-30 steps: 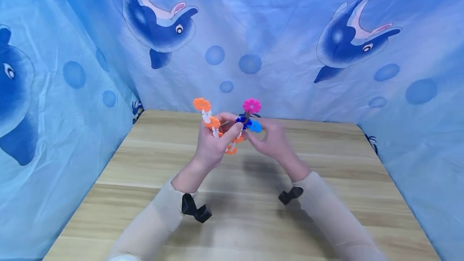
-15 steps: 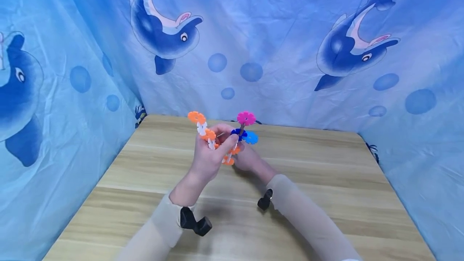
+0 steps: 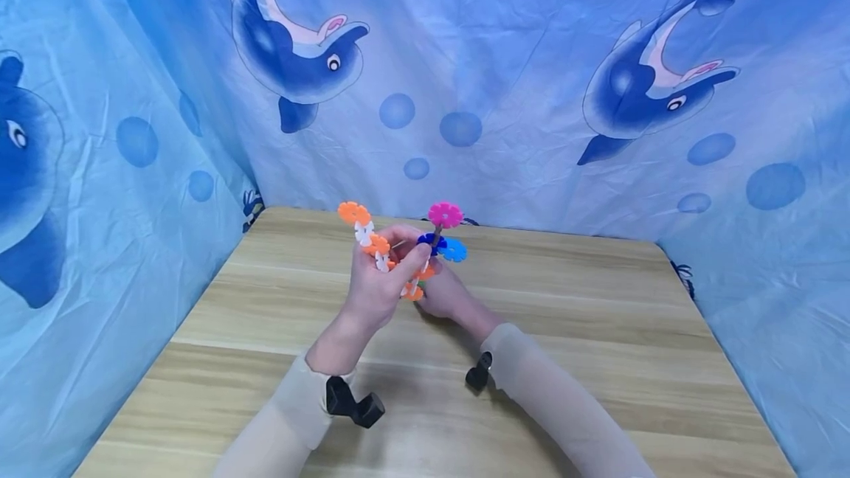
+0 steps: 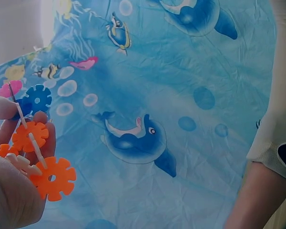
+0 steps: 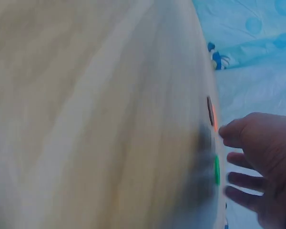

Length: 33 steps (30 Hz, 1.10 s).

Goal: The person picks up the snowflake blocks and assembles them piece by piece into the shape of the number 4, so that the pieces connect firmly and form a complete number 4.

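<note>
My left hand (image 3: 375,282) grips a chain of notched plastic snowflake discs, thumb pressed near a dark blue disc (image 3: 432,243). Orange discs (image 3: 353,212) alternate with white ones (image 3: 363,233) along the chain. At its other end a pink disc (image 3: 446,215) stands above a light blue disc (image 3: 454,250). My right hand (image 3: 448,297) is low behind the chain, partly hidden by it. In the right wrist view its fingers are extended and spread, fingertips close to a green disc (image 5: 217,169) and a brown disc (image 5: 210,110), both seen edge-on.
A wood-grain table (image 3: 598,360) lies under both arms. Blue curtain (image 3: 518,57) with printed dolphins encloses its back and sides. Each wrist carries a black camera mount (image 3: 355,403).
My right hand has left the light blue disc and moved down and left behind the chain. A bit of green now shows beside it. My left hand keeps its grip.
</note>
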### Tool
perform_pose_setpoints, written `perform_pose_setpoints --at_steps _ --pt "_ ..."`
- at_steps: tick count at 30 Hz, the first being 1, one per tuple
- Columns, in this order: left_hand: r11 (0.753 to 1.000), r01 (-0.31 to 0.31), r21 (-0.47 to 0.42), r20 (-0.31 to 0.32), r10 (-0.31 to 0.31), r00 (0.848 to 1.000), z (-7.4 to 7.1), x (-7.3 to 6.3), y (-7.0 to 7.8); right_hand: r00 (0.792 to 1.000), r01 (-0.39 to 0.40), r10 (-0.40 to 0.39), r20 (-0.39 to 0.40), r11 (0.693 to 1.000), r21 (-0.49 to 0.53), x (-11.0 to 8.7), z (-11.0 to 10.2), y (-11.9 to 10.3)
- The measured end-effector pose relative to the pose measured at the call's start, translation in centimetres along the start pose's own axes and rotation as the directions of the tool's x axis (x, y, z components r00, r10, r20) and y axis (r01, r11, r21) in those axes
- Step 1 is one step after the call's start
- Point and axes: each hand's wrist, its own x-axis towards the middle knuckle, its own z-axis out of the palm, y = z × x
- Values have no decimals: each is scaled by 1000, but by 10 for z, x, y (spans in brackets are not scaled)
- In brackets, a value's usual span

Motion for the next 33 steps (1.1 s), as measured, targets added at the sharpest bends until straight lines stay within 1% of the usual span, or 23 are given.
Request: perform_pose_setpoints --at_steps 1,5,10,12,14,19,22,26,29,32,33 --pt "1000 3 0 -2 -3 1000 0 0 0 1000 23 -23 -16 1000 -3 2 1 -3" --pt "1000 14 -4 -14 -14 1000 -1 0 -1 996 82 -83 -29 996 -20 3 9 -10" --pt "1000 14 -5 -9 -14 1000 0 0 0 997 79 -78 -22 996 45 1 16 -12" --pt "1000 13 5 -7 -13 1000 0 0 1 998 60 -60 -5 996 71 -1 16 -12" --pt "1000 19 6 -9 -19 1000 -1 -1 1 997 64 -66 26 995 82 -2 15 -12" --pt "1000 26 13 -11 -26 1000 -1 -3 3 985 126 -140 100 983 135 -4 15 -21" --pt "1000 26 14 2 -26 1000 0 -2 2 982 142 -160 103 977 156 -6 18 -26" --pt "1000 23 2 8 -23 1000 0 -2 1 986 117 -133 98 981 156 -6 18 -28" --pt "1000 16 0 0 -16 1000 -1 -1 1 987 49 -78 143 979 200 -7 12 -27" --pt "1000 14 2 3 -14 1000 -1 -1 -1 980 -33 -17 198 969 243 -11 3 -22" --pt "1000 16 -3 3 -16 1000 -1 -1 -1 979 -57 4 205 966 251 -13 0 -19"
